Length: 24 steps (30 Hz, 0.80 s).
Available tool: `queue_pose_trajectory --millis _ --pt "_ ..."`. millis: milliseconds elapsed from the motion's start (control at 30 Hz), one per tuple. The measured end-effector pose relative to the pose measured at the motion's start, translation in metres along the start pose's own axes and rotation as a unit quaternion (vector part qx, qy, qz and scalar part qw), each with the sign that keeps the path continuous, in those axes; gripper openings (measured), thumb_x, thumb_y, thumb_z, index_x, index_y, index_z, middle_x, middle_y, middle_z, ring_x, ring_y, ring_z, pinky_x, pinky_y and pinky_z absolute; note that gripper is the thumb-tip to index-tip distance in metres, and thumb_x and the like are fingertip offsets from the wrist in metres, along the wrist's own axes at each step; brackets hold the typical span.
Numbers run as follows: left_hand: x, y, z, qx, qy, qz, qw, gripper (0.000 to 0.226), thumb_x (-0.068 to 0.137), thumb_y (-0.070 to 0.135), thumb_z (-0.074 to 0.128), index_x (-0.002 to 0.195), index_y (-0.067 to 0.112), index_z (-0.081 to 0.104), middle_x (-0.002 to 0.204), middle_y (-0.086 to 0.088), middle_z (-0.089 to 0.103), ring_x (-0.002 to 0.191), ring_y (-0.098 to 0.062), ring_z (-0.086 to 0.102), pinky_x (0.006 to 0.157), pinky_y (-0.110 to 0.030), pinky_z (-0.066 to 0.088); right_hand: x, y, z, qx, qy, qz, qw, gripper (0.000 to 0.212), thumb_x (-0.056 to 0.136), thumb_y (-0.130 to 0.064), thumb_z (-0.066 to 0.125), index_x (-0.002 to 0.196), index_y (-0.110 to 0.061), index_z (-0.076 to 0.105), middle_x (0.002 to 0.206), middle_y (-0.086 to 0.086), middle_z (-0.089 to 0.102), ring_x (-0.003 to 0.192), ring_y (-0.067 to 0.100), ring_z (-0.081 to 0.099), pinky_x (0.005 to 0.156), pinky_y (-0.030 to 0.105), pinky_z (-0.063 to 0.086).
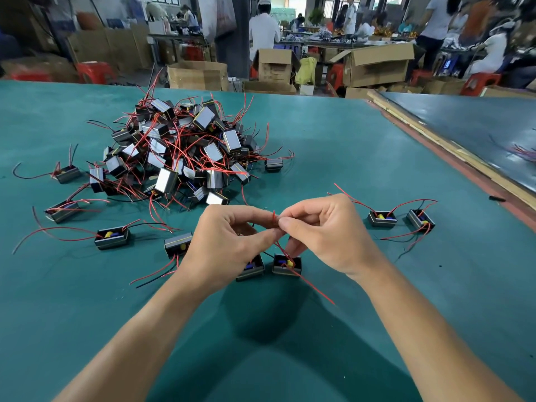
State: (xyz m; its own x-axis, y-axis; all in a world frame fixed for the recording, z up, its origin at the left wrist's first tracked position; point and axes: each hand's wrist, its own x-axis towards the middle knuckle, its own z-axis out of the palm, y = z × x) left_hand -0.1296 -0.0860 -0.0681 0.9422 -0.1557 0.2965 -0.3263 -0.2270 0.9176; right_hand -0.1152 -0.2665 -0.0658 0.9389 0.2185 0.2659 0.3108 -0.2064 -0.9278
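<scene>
In the head view, both forearms come from the bottom edge and meet over the middle of the green table (348, 146). The left hand (232, 239) is turned with its back up and to the left. Its fingers are curled, and the thumb and first finger are closed together on a thin red wire (274, 220). The right hand (322, 230) comes from the other side with a bent wrist and pinches the same wire, just beside the left fingertips, so the two hands almost touch. The lower fingers of the right hand point down toward the table.

The red wire goes down from the pinch to a small black box (286, 264), which stands on the table right under the hands with its open side up. Another red lead runs from this box toward the person.

A second box (251, 268) is just beside it, partly hidden by the left hand. Two boxes (382, 219) with wires lie to the right, well apart from the hands. A big pile (179, 152) of the same boxes and tangled wires lies farther back on the left. Behind the table stand cardboard cartons (377, 65).
</scene>
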Motion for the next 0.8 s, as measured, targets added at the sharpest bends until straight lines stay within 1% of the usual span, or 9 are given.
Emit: queue_pose_trajectory --millis 67,100,167,233,400,467,600,700,800 --pt "0.0002 -0.001 0.0001 -0.004 0.003 -0.011 1.0 0.012 0.082 0.018 0.078 0.084 0.029 0.079 0.052 -0.004 0.061 0.046 -0.011 0.041 0.046 -0.018 0.034 0.0005 -0.0011 0.0001 -0.012 0.007 -0.009 1.0 0.016 0.086 -0.008 0.069 0.073 -0.016 0.075 0.06 0.004 0.071 0.049 0.019 0.067 0.056 0.039 0.061" --pt "0.0005 -0.0013 0.0005 -0.008 0.004 -0.015 1.0 0.016 0.082 0.014 0.077 0.083 0.03 0.08 0.057 -0.005 0.066 0.048 -0.012 0.047 0.048 -0.02 0.039 0.0007 -0.0018 0.0003 -0.02 0.012 -0.013 1.0 0.018 0.087 -0.005 0.07 0.073 -0.016 0.074 0.061 0.004 0.071 0.049 0.018 0.066 0.056 0.038 0.059" --pt "0.001 -0.001 0.0009 -0.019 0.004 -0.025 0.999 0.021 0.084 0.007 0.075 0.083 0.028 0.079 0.068 0.002 0.074 0.052 -0.011 0.056 0.053 -0.023 0.05 0.0008 -0.003 0.0007 -0.032 0.022 -0.02 0.999 0.017 0.086 -0.003 0.071 0.072 -0.012 0.073 0.063 0.007 0.07 0.049 0.017 0.063 0.053 0.037 0.056" --pt "0.0013 -0.0009 0.0001 -0.029 -0.01 -0.041 0.999 0.024 0.085 0.003 0.072 0.085 0.027 0.079 0.073 0.002 0.075 0.054 -0.01 0.059 0.057 -0.025 0.054 0.0004 -0.0037 0.0009 -0.039 0.028 -0.024 0.999 0.016 0.085 -0.003 0.072 0.071 -0.01 0.072 0.061 0.007 0.069 0.05 0.016 0.059 0.052 0.04 0.053" --pt "0.0027 -0.0005 -0.0028 -0.067 -0.04 -0.069 0.995 0.018 0.089 0.003 0.066 0.089 0.016 0.078 0.074 -0.004 0.075 0.049 -0.01 0.056 0.053 -0.019 0.05 0.0007 -0.0036 0.0014 -0.041 0.038 -0.023 0.998 0.015 0.085 -0.003 0.072 0.072 -0.009 0.072 0.06 0.002 0.067 0.051 0.016 0.057 0.051 0.043 0.052" --pt "0.0032 0.0004 -0.0027 -0.076 -0.049 -0.074 0.993 0.015 0.09 0.004 0.065 0.088 0.012 0.078 0.074 -0.006 0.075 0.049 -0.011 0.056 0.053 -0.02 0.051 0.0011 -0.003 0.001 -0.037 0.039 -0.024 0.998 0.013 0.086 -0.003 0.071 0.074 -0.008 0.072 0.062 0.004 0.068 0.051 0.015 0.058 0.051 0.039 0.053" --pt "0.0037 0.0014 -0.0036 -0.082 -0.056 -0.075 0.992 0.018 0.091 0.005 0.065 0.081 0.013 0.077 0.074 -0.009 0.074 0.049 -0.013 0.056 0.054 -0.025 0.053 0.001 -0.0026 -0.0016 -0.018 0.015 -0.012 1.0 0.013 0.088 -0.005 0.068 0.076 -0.009 0.072 0.065 0.002 0.069 0.053 0.014 0.06 0.051 0.027 0.052" --pt "0.0035 0.0026 -0.0046 -0.079 -0.076 -0.072 0.991 0.017 0.092 0.006 0.063 0.081 0.011 0.076 0.075 -0.009 0.074 0.05 -0.015 0.056 0.055 -0.027 0.053 0.0014 -0.0028 -0.0027 0.009 -0.002 0.005 1.0 0.013 0.087 -0.01 0.068 0.075 -0.013 0.072 0.065 0.0 0.069 0.055 0.014 0.06 0.053 0.024 0.051" --pt "0.0024 0.0031 -0.0051 -0.078 -0.094 -0.07 0.99 0.018 0.092 0.006 0.063 0.081 0.01 0.076 0.075 -0.008 0.074 0.05 -0.016 0.055 0.054 -0.025 0.053 0.0017 -0.003 -0.0035 0.01 -0.02 0.017 1.0 0.018 0.09 -0.007 0.068 0.074 -0.015 0.072 0.066 0.001 0.069 0.057 0.013 0.06 0.054 0.024 0.051"
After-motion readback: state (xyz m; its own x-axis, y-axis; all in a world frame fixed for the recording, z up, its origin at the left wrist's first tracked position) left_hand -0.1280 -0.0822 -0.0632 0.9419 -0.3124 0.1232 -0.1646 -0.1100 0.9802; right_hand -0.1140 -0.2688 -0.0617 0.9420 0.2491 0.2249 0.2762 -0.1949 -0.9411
